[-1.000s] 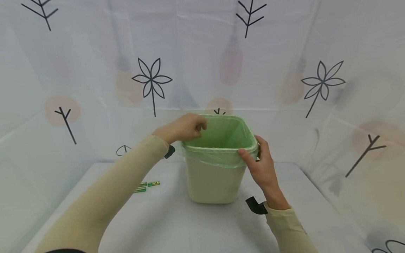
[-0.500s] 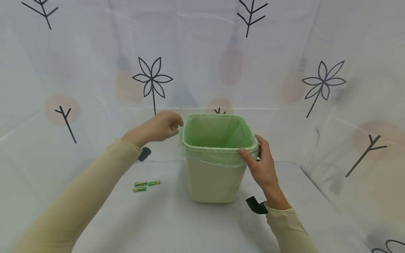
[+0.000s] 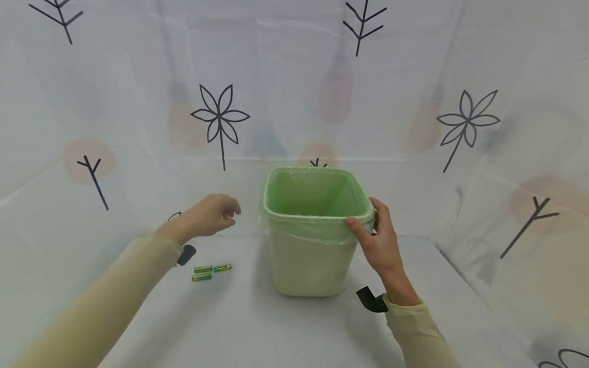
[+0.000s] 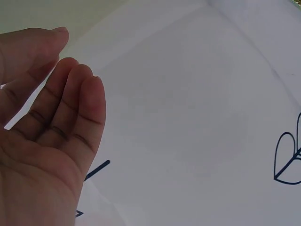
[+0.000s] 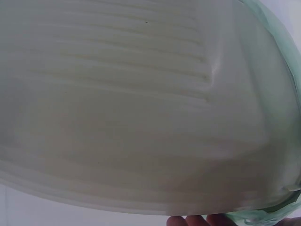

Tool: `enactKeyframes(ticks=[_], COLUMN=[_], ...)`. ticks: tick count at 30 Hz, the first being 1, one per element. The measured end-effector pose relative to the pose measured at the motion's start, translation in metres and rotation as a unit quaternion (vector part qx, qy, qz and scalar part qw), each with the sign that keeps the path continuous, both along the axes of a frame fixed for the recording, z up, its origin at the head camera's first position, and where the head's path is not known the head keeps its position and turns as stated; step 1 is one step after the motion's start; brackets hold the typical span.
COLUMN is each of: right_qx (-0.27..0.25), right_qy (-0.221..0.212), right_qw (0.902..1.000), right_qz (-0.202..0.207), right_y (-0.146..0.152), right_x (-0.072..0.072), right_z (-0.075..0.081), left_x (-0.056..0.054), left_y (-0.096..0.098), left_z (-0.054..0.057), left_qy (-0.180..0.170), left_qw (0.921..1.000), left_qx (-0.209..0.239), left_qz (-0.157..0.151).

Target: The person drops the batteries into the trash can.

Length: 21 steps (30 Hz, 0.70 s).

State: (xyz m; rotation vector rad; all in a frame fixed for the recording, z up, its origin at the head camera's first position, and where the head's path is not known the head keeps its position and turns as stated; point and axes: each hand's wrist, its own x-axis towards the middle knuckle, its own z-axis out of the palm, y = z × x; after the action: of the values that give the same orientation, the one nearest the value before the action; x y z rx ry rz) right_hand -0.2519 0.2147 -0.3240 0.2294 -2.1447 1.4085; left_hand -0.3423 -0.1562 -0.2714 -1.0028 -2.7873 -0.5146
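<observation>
A cream trash bin stands upright on the table, lined with a thin green bag folded over its rim. My right hand grips the bin's near right rim, thumb on the front and fingers round the side. In the right wrist view the bin's wall fills most of the picture, with fingertips at its lower edge. My left hand hovers left of the bin with nothing in it, fingers loosely bent; the left wrist view shows its bare palm. Below it lie three small green-and-gold batteries.
The white-covered table ends at a back edge close behind the bin. A pale cloth backdrop printed with flowers and twigs encloses the back and both sides. Black wrist mounts sit on both sleeves.
My left hand has moved from over the bin's opening leftward, then down toward the batteries. The right hand and the bin have stayed put.
</observation>
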Motion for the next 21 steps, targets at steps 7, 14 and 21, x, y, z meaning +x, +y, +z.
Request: enactKeyframes(ticks=[7,14,21], right_qx=[0.001,0.003,0.008], right_qy=[0.005,0.002,0.001], right_qw=[1.0000,1.0000,1.0000], right_qz=[0.001,0.001,0.003], right_y=[0.000,-0.001,0.000], right_x=[0.000,0.001,0.001], right_z=[0.000,0.001,0.001], left_x=[-0.002,-0.001,0.000], left_y=[-0.014,-0.027,-0.040], left_z=[-0.033,-0.067,-0.095], left_qy=[-0.017,-0.044,-0.076], left_qw=[0.9997,0.9985,0.9954], left_qx=[0.002,0.005,-0.006], left_qz=[0.018,0.033,0.059])
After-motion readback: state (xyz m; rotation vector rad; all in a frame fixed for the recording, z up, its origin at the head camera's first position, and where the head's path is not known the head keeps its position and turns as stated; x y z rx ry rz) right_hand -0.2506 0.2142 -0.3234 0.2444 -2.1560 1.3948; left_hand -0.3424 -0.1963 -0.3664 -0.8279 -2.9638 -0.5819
